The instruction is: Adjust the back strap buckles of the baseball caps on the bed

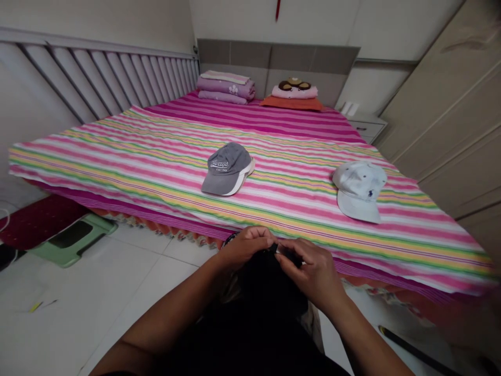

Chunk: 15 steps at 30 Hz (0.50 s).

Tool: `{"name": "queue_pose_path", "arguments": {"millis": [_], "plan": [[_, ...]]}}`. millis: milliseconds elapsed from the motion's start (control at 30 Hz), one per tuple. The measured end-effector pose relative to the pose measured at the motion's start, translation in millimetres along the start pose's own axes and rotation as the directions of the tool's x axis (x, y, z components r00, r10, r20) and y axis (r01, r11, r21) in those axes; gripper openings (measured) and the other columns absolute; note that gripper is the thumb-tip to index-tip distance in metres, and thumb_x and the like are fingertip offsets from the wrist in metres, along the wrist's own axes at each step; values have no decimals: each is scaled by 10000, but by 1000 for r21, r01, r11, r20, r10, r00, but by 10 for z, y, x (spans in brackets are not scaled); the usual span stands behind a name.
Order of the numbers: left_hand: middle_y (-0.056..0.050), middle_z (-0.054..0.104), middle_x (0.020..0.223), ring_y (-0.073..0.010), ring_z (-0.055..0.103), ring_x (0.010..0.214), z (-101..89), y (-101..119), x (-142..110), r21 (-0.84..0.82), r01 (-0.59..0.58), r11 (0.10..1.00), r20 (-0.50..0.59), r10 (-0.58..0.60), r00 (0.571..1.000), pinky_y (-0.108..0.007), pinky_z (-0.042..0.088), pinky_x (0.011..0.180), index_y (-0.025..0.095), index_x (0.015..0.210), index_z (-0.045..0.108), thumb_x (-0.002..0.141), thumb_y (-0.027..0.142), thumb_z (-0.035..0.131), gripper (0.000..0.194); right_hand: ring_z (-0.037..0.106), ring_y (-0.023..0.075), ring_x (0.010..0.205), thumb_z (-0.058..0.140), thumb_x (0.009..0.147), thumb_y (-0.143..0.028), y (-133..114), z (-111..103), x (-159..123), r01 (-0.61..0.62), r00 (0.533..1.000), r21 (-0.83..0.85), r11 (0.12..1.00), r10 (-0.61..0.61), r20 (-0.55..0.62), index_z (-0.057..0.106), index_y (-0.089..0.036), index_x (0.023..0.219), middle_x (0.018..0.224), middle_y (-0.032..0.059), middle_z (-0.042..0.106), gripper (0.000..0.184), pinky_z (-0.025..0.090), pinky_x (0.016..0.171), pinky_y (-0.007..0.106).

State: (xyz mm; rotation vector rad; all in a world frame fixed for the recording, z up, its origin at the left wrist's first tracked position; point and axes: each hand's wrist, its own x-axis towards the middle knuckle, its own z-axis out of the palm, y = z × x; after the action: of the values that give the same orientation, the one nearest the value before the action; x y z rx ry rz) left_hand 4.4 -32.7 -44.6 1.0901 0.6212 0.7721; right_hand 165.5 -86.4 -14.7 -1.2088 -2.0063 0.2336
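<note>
Close in front of my body, at the near edge of the bed, both hands meet over a small black strap (273, 248) with a shiny bit on it. My left hand (250, 245) is closed, thumb and fingers pinching the strap's left end. From the other side my right hand (313, 263) grips it between thumb and fingers. Dark cloth beneath blends with my black clothing, so what the strap belongs to is unclear. A grey cap (227, 166) with white edging lies on the bed beyond my hands. Farther right rests a pale, mottled cap (360, 189).
The striped bed cover (156, 151) spreads ahead. Folded purple bedding (226, 87) and a pink folded stack (294, 93) lie by the headboard (250, 55). A green stool (72, 245) stands on the floor at left. A nightstand (368, 128) is at the back right.
</note>
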Motion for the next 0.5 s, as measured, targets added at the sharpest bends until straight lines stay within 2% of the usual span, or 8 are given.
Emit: {"name": "queue_pose_path", "arguments": {"millis": [167,267,333,367,433,500], "plan": [[-1,525,664,-71,394,561,-13,-14,20,-11,1,1000,-9,-1,1000,-208,284,557,118,657,550,663,315,615,207,569,156,592,556,745,-181,-8,-34,4,-24,999,15,1000,24,26,600,-204,838,673,22,635,106,418,533,264],[10,492,606,-78,388,550,0,47,26,20,32,999,63,-33,997,-213,279,542,123,668,558,698,400,582,280,558,156,567,549,735,-183,-32,-52,24,-28,998,9,1000,27,53,614,-203,820,646,25,628,108,399,518,266],[17,479,580,-77,387,554,16,109,24,103,34,994,105,-45,993,-211,280,547,119,652,565,694,414,598,300,555,159,579,553,730,-185,-36,-56,40,-42,997,22,999,41,68,621,-196,818,652,32,625,112,395,534,271],[19,484,574,-75,392,558,22,137,22,144,32,989,112,-49,992,-209,283,553,116,637,569,676,394,625,286,550,159,589,561,731,-198,-25,-54,47,-71,994,50,996,67,88,624,-194,824,659,32,622,112,394,546,274],[19,505,574,-70,407,553,20,170,17,171,43,984,85,-58,995,-205,289,555,113,619,576,636,339,672,246,538,152,602,575,746,-265,29,-43,51,-206,971,191,960,177,162,623,-196,866,681,24,614,146,396,555,270],[14,525,579,-69,425,538,-5,166,15,103,58,993,24,-61,998,-204,296,543,116,614,577,622,315,684,226,544,149,635,541,779,-376,129,-19,31,-398,909,407,822,294,294,605,-200,950,735,22,618,254,411,571,264]]}}
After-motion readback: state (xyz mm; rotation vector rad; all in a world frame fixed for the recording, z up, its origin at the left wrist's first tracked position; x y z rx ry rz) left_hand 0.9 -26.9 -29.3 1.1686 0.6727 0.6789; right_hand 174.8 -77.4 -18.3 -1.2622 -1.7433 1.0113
